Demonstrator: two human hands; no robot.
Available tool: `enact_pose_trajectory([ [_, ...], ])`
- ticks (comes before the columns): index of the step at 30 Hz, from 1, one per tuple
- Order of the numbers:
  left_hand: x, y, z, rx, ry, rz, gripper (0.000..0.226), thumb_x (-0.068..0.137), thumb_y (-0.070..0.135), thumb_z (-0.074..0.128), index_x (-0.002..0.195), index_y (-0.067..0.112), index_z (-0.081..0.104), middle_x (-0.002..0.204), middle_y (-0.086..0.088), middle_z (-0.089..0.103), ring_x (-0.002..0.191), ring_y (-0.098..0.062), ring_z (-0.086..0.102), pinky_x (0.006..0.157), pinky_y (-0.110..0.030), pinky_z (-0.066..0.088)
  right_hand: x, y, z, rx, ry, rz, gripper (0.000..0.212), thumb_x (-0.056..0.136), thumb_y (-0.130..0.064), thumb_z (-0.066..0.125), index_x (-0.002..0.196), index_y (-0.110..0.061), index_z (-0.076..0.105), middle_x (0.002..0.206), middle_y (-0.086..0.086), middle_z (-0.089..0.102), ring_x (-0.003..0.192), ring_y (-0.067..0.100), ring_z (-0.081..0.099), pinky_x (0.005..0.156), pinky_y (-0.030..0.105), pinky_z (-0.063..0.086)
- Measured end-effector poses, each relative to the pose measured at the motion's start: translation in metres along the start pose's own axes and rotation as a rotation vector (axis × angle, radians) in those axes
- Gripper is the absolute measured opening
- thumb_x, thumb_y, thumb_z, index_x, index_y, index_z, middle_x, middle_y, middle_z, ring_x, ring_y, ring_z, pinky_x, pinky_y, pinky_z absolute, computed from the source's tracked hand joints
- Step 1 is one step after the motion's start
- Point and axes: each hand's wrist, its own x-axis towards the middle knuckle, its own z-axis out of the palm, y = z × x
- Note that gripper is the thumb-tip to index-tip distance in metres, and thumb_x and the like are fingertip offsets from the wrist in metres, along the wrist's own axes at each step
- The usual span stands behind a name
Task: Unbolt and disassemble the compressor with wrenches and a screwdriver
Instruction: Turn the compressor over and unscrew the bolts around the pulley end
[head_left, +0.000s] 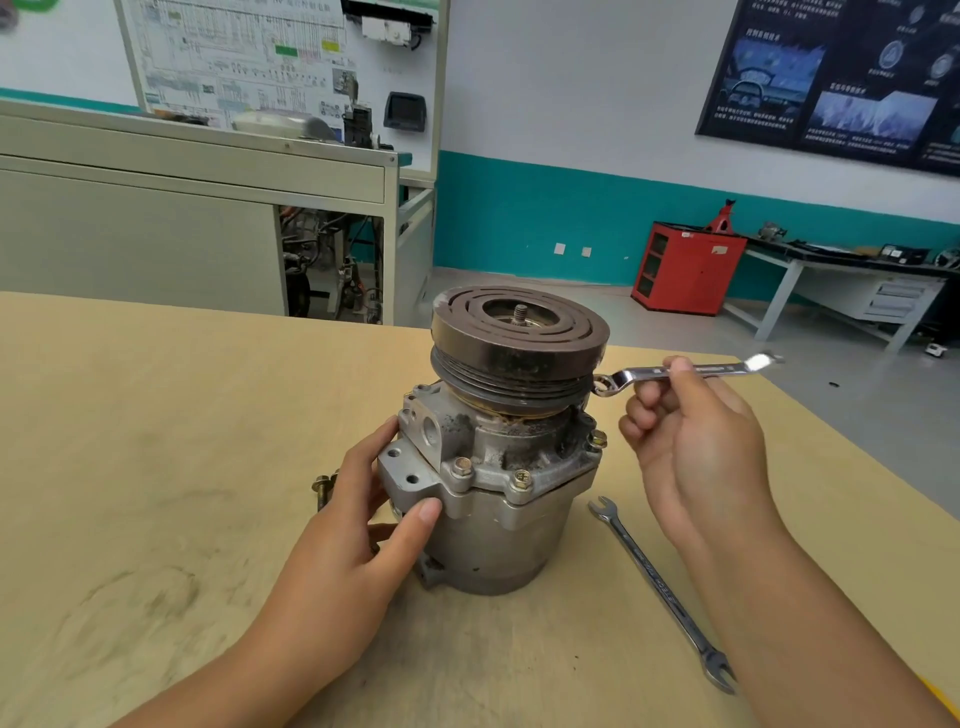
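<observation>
Compressor (498, 467) sits upright between my hands, looks like a heavy cast lump, stiff and a bit greasy, so my left hand (358, 525) clamps the flange side to stop it spinning. Right hand (685, 436) pinches the ring wrench (675, 371), not yet down on a bolt (597, 440).

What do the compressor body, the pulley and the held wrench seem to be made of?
The compressor body: probably cast aluminium, dull grey, grainy. The pulley: likely steel, dark brown face, rusted or worn. The wrench in the right hand: polished, probably chromed steel, mirror glare at its end.
</observation>
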Motion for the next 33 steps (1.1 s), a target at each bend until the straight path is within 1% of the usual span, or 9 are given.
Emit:
enact_pose_trajectory([
  [9,0.0,0.004,0.001,-0.01,0.007,0.005,0.063,0.069,0.057,0.05,0.129,0.057,0.028,0.115,0.041,0.055,0.108,0.01,0.057,0.073,-0.002,0.041,-0.045,0.002,-0.022,-0.6,-0.088,-0.685,0.012,0.093,-0.028,0.056,0.083,-0.028,0.05,0.075,-0.005,0.068,0.061,0.007,0.066,0.057,0.018,0.053],
  [12,0.0,0.004,0.0,-0.012,0.003,0.006,0.061,0.069,0.057,0.05,0.127,0.056,0.029,0.115,0.043,0.053,0.109,0.012,0.054,0.073,-0.001,0.041,-0.055,0.007,-0.025,-0.758,-0.126,-0.813,0.013,0.094,-0.038,0.048,0.084,-0.031,0.049,0.068,-0.007,0.064,0.065,0.007,0.064,0.054,0.023,0.052],
  [14,0.0,0.005,0.0,-0.007,0.005,0.006,0.061,0.068,0.059,0.049,0.125,0.056,0.03,0.115,0.044,0.052,0.11,0.014,0.053,0.073,-0.001,0.041,-0.061,0.011,-0.026,-0.869,-0.149,-0.879,0.025,0.096,-0.044,0.043,0.088,-0.024,0.055,0.069,-0.006,0.062,0.066,0.012,0.061,0.054,0.019,0.048],
  [17,0.001,0.005,0.0,-0.002,0.006,0.011,0.06,0.068,0.059,0.049,0.125,0.055,0.031,0.116,0.046,0.05,0.111,0.016,0.051,0.073,-0.001,0.041,-0.065,0.012,-0.026,-1.0,-0.16,-0.98,0.028,0.094,-0.03,0.048,0.085,-0.007,0.061,0.066,0.003,0.061,0.063,0.014,0.057,0.057,0.009,0.041],
  [20,0.001,0.005,0.0,0.003,0.004,0.014,0.059,0.068,0.059,0.049,0.124,0.057,0.03,0.115,0.046,0.051,0.11,0.015,0.052,0.073,0.0,0.041,-0.066,0.014,-0.025,-1.105,-0.173,-1.06,0.023,0.091,-0.018,0.049,0.079,-0.001,0.058,0.063,0.009,0.058,0.053,0.021,0.058,0.052,0.022,0.042],
  [22,0.001,0.005,-0.001,0.003,0.003,0.015,0.059,0.069,0.058,0.049,0.125,0.058,0.03,0.115,0.045,0.051,0.11,0.014,0.052,0.073,0.0,0.041,-0.066,0.016,-0.025,-1.138,-0.191,-1.103,0.023,0.091,-0.015,0.049,0.078,0.0,0.058,0.062,0.009,0.057,0.05,0.023,0.056,0.05,0.024,0.041],
  [26,0.001,0.005,-0.001,0.006,-0.001,0.014,0.06,0.069,0.06,0.049,0.125,0.059,0.029,0.116,0.044,0.051,0.11,0.014,0.052,0.073,-0.001,0.041,-0.068,0.02,-0.025,-1.09,-0.219,-1.064,0.018,0.091,-0.017,0.047,0.081,-0.004,0.056,0.063,0.006,0.055,0.049,0.018,0.054,0.052,0.015,0.039],
  [30,0.0,0.005,-0.001,0.005,0.0,0.019,0.059,0.07,0.056,0.05,0.125,0.058,0.03,0.114,0.045,0.052,0.11,0.015,0.052,0.073,0.0,0.04,-0.069,0.024,-0.024,-0.776,-0.144,-0.67,0.016,0.091,-0.038,0.045,0.086,-0.023,0.049,0.069,-0.004,0.06,0.064,0.014,0.062,0.055,0.022,0.049],
  [33,0.0,0.005,-0.001,0.003,-0.001,0.019,0.058,0.069,0.057,0.05,0.124,0.057,0.032,0.115,0.045,0.052,0.111,0.016,0.051,0.074,0.001,0.04,-0.065,0.022,-0.024,-0.544,-0.159,-0.532,0.01,0.096,-0.027,0.047,0.09,-0.021,0.052,0.079,-0.002,0.066,0.067,0.01,0.063,0.064,0.017,0.051],
])
